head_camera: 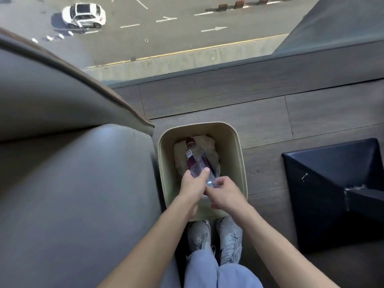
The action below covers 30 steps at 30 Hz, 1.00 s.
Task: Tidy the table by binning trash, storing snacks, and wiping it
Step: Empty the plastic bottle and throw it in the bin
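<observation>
Nearest the camera are the person's legs in pale blue trousers (209,273), ending in two light sneakers (200,235) whose toes meet the near wall of a beige bin (241,161). A grey sofa (72,179) stands just beside the bin on the left, and a dark padded stool (332,183) sits apart from it on the right, so the bin lies in the gap between them with both forearms reaching over its near rim. A crumpled brown paper bag (209,146) lies in the bottom of the bin. The floor (270,113) is dark wood planking that runs to a low sill under a window; far below, a white car (84,15) stands on a marked road. The clear plastic bottle (196,161) hangs inside the bin's mouth above the bag. Its long axis slants from near right to far left, the dark red cap pointing away and downward, the base toward the person. The left hand (192,185) grips its lower body, thumb across the front. The right hand (225,194) has curled fingers at the base; whether they pinch it cannot be told.
</observation>
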Available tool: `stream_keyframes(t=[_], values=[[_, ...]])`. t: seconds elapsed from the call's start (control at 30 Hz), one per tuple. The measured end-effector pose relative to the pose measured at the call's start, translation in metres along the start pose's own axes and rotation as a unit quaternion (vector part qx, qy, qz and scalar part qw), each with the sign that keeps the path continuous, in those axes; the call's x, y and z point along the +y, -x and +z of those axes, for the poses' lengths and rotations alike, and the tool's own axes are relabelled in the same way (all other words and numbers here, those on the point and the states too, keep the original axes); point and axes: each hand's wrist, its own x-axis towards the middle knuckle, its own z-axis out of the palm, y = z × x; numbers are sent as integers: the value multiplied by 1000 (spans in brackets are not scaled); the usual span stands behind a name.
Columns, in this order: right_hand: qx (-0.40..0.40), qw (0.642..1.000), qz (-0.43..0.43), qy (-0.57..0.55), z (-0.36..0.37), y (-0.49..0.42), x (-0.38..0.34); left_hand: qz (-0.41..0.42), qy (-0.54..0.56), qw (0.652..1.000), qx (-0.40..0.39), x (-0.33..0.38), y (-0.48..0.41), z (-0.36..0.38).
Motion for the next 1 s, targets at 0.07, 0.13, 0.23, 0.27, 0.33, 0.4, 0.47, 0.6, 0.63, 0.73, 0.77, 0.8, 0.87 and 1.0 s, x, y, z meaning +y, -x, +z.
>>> stream_keyframes(t=[0.07,0.13,0.23,0.27,0.33,0.4,0.47,0.6,0.63,0.73,0.77,0.8,0.87,1.0], values=[[44,995,-26,90,13,-13,-5,14,-48,998,45,1,-16,-3],[65,989,-48,122,27,-27,-6,12,-67,995,71,1,-32,-8],[54,991,-55,105,44,-44,-1,0,-89,993,83,-3,-47,-14],[45,993,-55,96,47,-47,1,1,-95,992,80,-4,-48,-14],[29,993,-69,87,48,-50,9,13,-107,992,67,-7,-47,-11],[18,988,-98,114,44,-46,17,26,-129,990,50,-10,-40,-8],[22,980,-113,162,38,-38,23,37,-175,983,48,-13,-29,-10],[69,954,-163,240,15,-8,29,87,-285,954,41,-12,7,-24],[87,947,-183,251,7,4,29,104,-310,945,28,-11,19,-28],[132,931,-225,256,-19,52,22,159,-359,920,-5,-3,64,-44],[142,929,-233,251,-26,68,20,174,-370,913,-9,0,79,-49],[150,929,-238,240,-36,94,17,185,-375,908,-14,8,104,-56],[158,935,-239,207,-53,152,10,205,-382,901,-22,26,159,-67],[147,937,-265,173,-85,275,-1,254,-458,852,13,65,275,-94]])
